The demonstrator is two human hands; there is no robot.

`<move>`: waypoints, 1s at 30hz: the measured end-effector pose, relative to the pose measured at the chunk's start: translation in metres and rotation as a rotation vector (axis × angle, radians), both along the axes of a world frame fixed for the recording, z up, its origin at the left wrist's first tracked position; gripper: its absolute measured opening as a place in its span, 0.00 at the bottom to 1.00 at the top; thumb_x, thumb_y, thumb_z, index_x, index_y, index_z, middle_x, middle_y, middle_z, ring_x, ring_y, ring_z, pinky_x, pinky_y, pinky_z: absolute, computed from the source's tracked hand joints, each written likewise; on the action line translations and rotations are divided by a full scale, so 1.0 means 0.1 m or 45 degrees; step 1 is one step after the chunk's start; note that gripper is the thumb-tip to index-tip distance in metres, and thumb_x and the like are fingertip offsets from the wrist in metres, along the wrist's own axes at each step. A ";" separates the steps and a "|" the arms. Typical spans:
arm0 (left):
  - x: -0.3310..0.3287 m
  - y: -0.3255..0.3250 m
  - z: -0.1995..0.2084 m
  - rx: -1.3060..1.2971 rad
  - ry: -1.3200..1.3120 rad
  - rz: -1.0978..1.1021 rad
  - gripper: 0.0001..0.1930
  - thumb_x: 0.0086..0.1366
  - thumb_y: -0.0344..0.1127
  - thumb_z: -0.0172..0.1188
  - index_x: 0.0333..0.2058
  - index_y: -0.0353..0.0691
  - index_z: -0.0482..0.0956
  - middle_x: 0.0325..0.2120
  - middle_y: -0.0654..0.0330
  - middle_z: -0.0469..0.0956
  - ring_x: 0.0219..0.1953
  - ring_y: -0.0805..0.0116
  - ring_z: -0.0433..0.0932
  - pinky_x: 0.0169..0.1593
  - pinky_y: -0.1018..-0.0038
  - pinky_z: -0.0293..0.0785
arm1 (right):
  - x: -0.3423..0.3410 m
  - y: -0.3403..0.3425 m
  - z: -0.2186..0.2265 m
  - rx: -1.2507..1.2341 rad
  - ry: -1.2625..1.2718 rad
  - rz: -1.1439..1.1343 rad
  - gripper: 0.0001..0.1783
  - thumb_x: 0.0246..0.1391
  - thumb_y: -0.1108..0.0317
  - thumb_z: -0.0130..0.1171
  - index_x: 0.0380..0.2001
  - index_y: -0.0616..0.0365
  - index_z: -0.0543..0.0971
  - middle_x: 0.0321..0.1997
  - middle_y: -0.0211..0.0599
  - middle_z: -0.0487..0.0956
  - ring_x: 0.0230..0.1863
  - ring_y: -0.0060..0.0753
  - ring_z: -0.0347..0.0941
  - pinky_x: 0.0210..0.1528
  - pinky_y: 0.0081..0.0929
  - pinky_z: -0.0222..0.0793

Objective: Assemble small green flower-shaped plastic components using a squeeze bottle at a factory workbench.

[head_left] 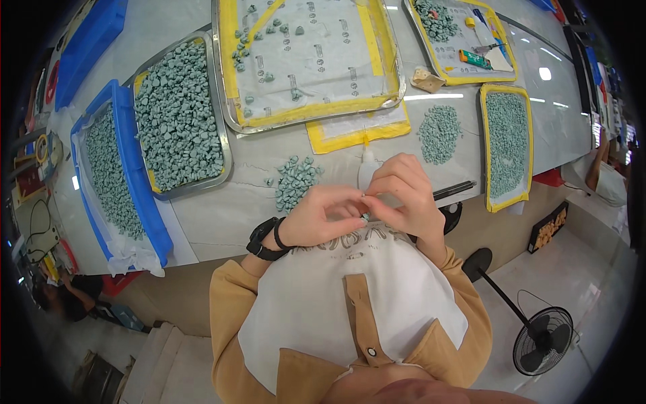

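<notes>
My two hands meet at the table's near edge, fingertips pinched together. My left hand [324, 214], with a black watch [264, 239] on its wrist, has thumb and forefinger closed toward the right. My right hand [406, 200] pinches against it from the other side. A small grey-green piece [365, 217] shows just under the fingertips; what exactly each pinch holds is too small to make out. Right behind my hands lies a white squeeze bottle [367, 170] with a thin yellow tip. A loose heap of grey-green pieces [297, 183] lies beyond my left hand.
Left stand a metal tray [221, 145] and a blue bin [126, 161], both full of similar pieces. A large yellow-edged tray [309, 121] lies ahead. To the right are a finer heap [439, 133], black tweezers-like tools [455, 190] and a narrow tray [490, 203]. A fan [542, 341] stands on the floor.
</notes>
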State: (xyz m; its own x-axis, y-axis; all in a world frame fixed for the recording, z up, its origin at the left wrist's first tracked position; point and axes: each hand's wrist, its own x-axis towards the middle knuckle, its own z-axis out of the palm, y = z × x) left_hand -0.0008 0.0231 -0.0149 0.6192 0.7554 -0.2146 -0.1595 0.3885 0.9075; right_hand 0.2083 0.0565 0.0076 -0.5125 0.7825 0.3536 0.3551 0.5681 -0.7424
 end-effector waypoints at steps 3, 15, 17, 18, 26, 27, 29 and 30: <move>-0.01 0.02 0.02 0.074 0.026 -0.078 0.15 0.57 0.20 0.62 0.44 0.28 0.75 0.39 0.57 0.75 0.38 0.74 0.77 0.42 0.79 0.76 | -0.05 -0.01 -0.05 -0.084 0.042 0.048 0.11 0.39 0.75 0.65 0.27 0.56 0.74 0.31 0.32 0.73 0.34 0.37 0.68 0.38 0.31 0.61; 0.04 0.00 -0.04 0.059 -0.165 0.682 0.16 0.58 0.14 0.56 0.47 0.30 0.76 0.45 0.58 0.72 0.46 0.73 0.74 0.48 0.76 0.75 | -0.22 -0.10 -0.11 -0.578 0.323 -0.054 0.05 0.57 0.73 0.54 0.31 0.61 0.69 0.31 0.38 0.70 0.32 0.38 0.65 0.37 0.30 0.62; 0.05 -0.01 -0.02 0.211 -0.036 0.625 0.16 0.58 0.13 0.54 0.46 0.28 0.75 0.45 0.54 0.71 0.46 0.69 0.74 0.51 0.74 0.75 | -0.24 -0.10 -0.11 -0.576 0.301 -0.072 0.05 0.57 0.72 0.54 0.31 0.61 0.69 0.30 0.37 0.70 0.31 0.37 0.65 0.37 0.30 0.62; 0.04 -0.01 -0.03 0.211 -0.036 0.625 0.16 0.58 0.13 0.54 0.46 0.28 0.75 0.45 0.54 0.71 0.46 0.69 0.74 0.51 0.74 0.75 | -0.25 -0.10 -0.11 -0.598 0.303 -0.100 0.06 0.57 0.72 0.55 0.30 0.61 0.70 0.30 0.37 0.70 0.30 0.36 0.65 0.35 0.29 0.62; 0.02 -0.05 -0.10 0.354 0.074 0.614 0.14 0.58 0.13 0.55 0.43 0.30 0.79 0.45 0.56 0.72 0.45 0.70 0.74 0.47 0.77 0.74 | -0.29 -0.10 -0.03 -0.661 0.256 -0.140 0.10 0.60 0.68 0.56 0.28 0.62 0.70 0.26 0.32 0.69 0.28 0.24 0.62 0.33 0.21 0.60; 0.02 -0.05 -0.10 0.354 0.074 0.614 0.14 0.58 0.13 0.55 0.43 0.30 0.79 0.45 0.56 0.72 0.45 0.70 0.74 0.47 0.77 0.74 | -0.30 -0.10 -0.02 -0.677 0.264 -0.144 0.10 0.60 0.68 0.56 0.28 0.62 0.70 0.26 0.32 0.69 0.28 0.24 0.62 0.33 0.21 0.60; 0.02 -0.05 -0.10 0.337 0.080 0.604 0.14 0.58 0.13 0.56 0.43 0.30 0.79 0.44 0.56 0.72 0.44 0.71 0.75 0.46 0.77 0.75 | -0.29 -0.11 -0.01 -0.693 0.272 -0.148 0.10 0.59 0.69 0.56 0.28 0.62 0.70 0.26 0.32 0.68 0.28 0.24 0.61 0.32 0.21 0.60; 0.02 -0.05 -0.09 0.337 0.080 0.604 0.14 0.58 0.13 0.56 0.43 0.30 0.79 0.44 0.56 0.72 0.44 0.71 0.75 0.46 0.77 0.75 | -0.28 -0.12 -0.01 -0.702 0.293 -0.144 0.10 0.59 0.69 0.56 0.28 0.62 0.70 0.26 0.32 0.68 0.28 0.23 0.61 0.32 0.21 0.60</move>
State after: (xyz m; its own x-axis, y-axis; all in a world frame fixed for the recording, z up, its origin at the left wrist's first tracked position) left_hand 0.0015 0.0184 -0.0241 0.1892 0.9819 -0.0048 -0.2037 0.0440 0.9781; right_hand 0.1801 0.0449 0.0065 -0.3742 0.9269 -0.0271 0.1858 0.0463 -0.9815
